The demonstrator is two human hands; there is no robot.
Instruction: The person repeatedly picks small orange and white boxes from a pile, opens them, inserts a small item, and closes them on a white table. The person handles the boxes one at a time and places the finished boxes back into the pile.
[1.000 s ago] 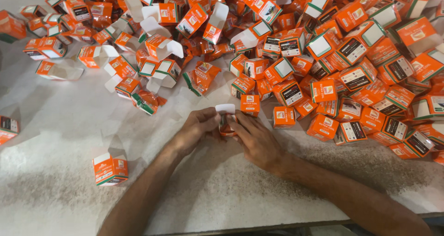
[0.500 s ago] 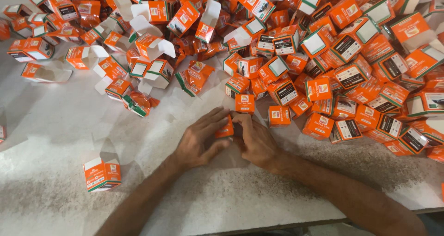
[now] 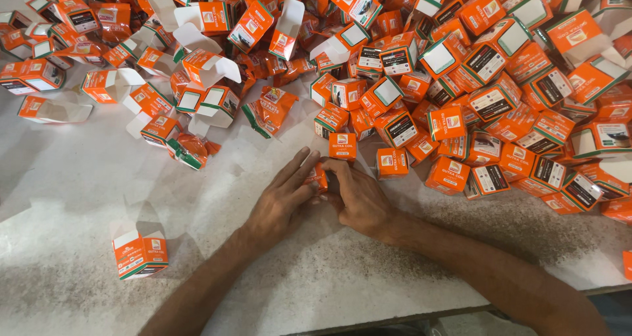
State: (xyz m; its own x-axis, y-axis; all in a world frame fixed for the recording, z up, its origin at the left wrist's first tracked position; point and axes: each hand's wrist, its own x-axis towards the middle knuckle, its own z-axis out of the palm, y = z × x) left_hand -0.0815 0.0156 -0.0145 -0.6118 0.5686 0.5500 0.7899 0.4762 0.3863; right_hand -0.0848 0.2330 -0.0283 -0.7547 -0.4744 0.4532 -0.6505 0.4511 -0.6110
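Both of my hands meet over one small orange carton [image 3: 318, 176] on the white speckled table [image 3: 79, 197]. My left hand [image 3: 284, 197] presses against its left side with fingers stretched over the top. My right hand [image 3: 359, 201] cups it from the right, and most of the carton is hidden between my fingers. A closed orange carton [image 3: 342, 146] stands just beyond my fingertips. Another closed one [image 3: 392, 163] sits a little to its right.
A big heap of orange cartons [image 3: 487, 92] covers the back and right of the table, closed ones on the right, several open-flapped ones [image 3: 204, 66] at the back left. One open carton [image 3: 139, 253] stands alone at the near left. The table's front edge [image 3: 421, 309] runs below my forearms.
The white flap that stood up on the carton a second ago is no longer visible. My hands have closed in around the carton and stayed in the same spot.
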